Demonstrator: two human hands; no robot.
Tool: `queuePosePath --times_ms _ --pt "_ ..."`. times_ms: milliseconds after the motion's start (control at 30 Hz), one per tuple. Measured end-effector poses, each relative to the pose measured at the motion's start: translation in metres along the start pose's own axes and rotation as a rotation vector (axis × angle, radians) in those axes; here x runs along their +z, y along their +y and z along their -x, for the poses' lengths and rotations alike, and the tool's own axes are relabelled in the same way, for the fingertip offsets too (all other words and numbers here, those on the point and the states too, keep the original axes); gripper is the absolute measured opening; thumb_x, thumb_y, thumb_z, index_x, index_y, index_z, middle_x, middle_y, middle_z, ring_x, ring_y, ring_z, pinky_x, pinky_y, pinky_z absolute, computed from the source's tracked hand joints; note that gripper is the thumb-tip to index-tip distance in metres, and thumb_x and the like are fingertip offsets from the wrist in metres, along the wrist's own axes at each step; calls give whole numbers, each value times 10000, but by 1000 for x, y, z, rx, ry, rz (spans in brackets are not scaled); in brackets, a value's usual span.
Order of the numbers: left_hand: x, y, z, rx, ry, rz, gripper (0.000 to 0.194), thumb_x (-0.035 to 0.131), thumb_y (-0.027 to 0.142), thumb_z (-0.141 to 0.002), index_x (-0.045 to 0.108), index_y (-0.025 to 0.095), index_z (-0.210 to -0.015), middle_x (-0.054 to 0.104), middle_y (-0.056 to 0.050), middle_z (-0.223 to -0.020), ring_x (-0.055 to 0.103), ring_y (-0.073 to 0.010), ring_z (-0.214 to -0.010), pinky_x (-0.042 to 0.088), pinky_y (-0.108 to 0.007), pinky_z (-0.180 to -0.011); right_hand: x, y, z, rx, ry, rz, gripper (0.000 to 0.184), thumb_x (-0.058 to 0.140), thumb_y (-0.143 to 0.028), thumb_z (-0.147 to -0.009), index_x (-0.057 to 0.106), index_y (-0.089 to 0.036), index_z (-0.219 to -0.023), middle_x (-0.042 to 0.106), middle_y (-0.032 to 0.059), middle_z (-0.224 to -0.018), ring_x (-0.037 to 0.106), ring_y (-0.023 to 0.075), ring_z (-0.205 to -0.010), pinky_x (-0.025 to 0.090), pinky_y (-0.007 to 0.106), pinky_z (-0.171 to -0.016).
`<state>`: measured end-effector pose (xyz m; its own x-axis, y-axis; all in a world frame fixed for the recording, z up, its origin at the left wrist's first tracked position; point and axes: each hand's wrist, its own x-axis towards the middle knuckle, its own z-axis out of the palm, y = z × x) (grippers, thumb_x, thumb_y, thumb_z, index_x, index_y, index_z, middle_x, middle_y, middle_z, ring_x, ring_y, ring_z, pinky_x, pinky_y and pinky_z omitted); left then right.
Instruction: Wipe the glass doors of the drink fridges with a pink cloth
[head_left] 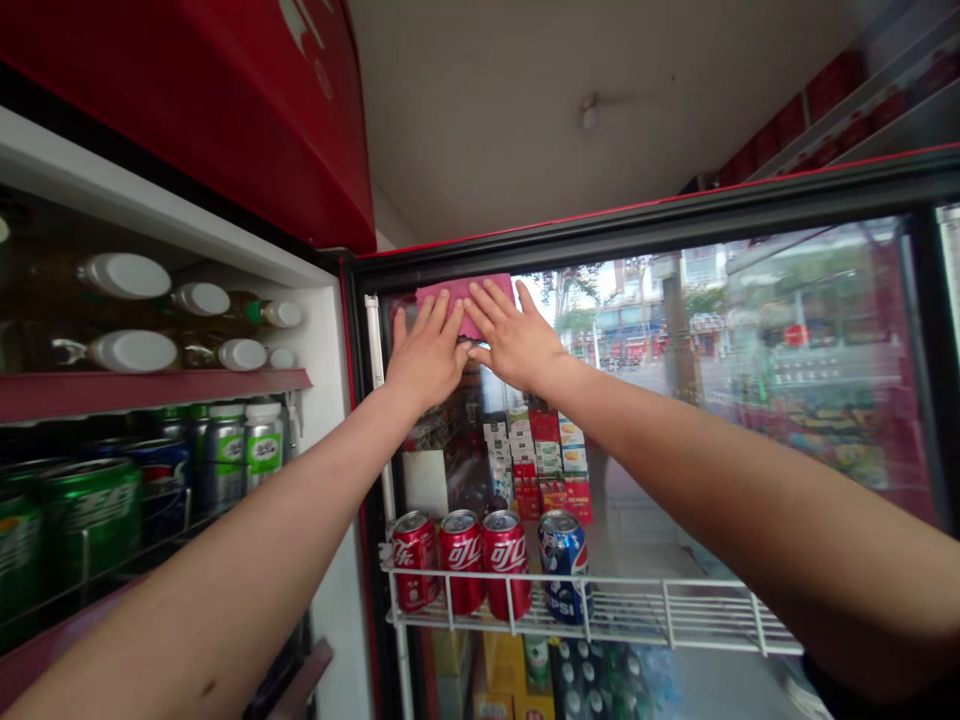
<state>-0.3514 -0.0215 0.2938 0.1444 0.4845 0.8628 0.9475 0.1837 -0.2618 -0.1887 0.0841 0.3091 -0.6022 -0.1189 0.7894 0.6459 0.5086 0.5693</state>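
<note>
A pink cloth (452, 287) lies flat against the upper left part of the glass door (637, 330) of a drinks fridge. My left hand (426, 352) presses on its left side with the fingers spread. Beside it, my right hand (514, 335) rests on the cloth's right side, fingers also stretched out, and the two thumbs nearly meet. Both palms face the glass, and neither hand is closed round anything. The hands cover the lower part of the cloth.
A white wire rack (637, 605) on the door holds three red cola cans (461, 560) and a blue Pepsi can (564, 565). At left, fridge shelves (150, 392) carry white-capped bottles (124, 275) and green cans (90, 515). A red fridge top (225, 120) overhangs the upper left.
</note>
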Motion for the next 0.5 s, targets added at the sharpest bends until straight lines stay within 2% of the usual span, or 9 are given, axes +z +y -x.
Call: queuePosePath --times_ms 100,300,500 --pt "6 12 9 -2 17 18 693 377 407 -1118 284 169 -1762 168 -139 -1877 223 -358 -1736 125 -736 -1374 1 2 17 -12 26 -11 750 391 -527 -1133 363 -70 -1727 298 200 -1834 256 404 -1719 147 730 -1394" --pt "28 41 44 85 61 28 670 388 388 -1122 315 179 -1755 218 -142 -1864 248 -370 -1728 135 -733 -1375 1 2 78 -45 -16 5 804 508 -522 -1103 332 -62 -1738 268 193 -1844 227 390 -1730 177 673 -1416" --pt "45 78 82 153 87 -13 625 402 349 -1122 397 201 -1729 306 -124 -1836 390 -382 -1664 274 -699 -1333 4 4 146 -75 -36 -42 852 543 -501 -1094 237 -80 -1769 245 173 -1846 164 348 -1746 172 655 -1425"
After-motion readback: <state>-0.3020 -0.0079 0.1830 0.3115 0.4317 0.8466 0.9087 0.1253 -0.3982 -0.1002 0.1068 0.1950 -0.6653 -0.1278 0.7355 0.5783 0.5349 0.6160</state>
